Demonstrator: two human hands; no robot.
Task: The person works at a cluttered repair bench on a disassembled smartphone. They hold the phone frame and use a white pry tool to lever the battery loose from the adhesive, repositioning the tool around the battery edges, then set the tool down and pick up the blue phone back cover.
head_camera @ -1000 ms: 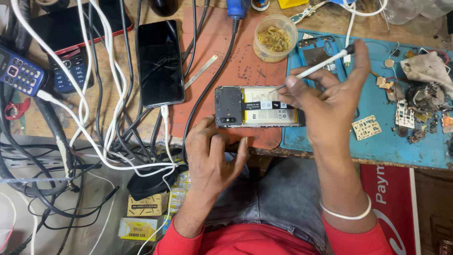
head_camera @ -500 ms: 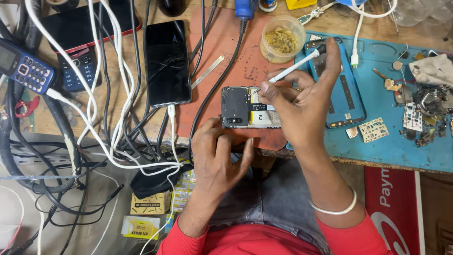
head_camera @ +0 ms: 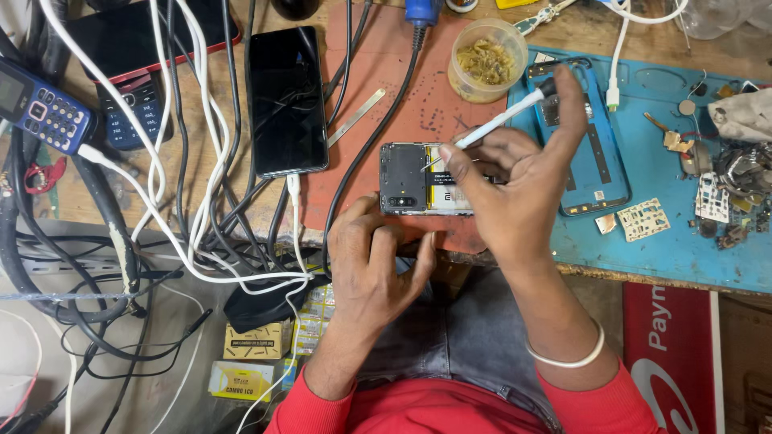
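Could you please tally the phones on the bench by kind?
Opened smartphone with its back off, steadied by the left hand, probed by the right hand: 1
Intact black-screen smartphone: 1
Keypad phones: 2, blue and dark
Detached blue back cover: 1
Total: 5

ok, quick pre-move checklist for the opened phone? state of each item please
1. Left hand steadies the opened phone at its near edge: ok.
2. Right hand grips the white-handled tool pen-style: ok.
3. Tool tip on the phone's inner board: cannot tell, fingers hide the contact.
4. Phone lies flat on the red mat: ok.
5. Black cable runs right beside the phone's left end: not ok.
6. Loose parts on the blue mat sit apart from the phone: ok.
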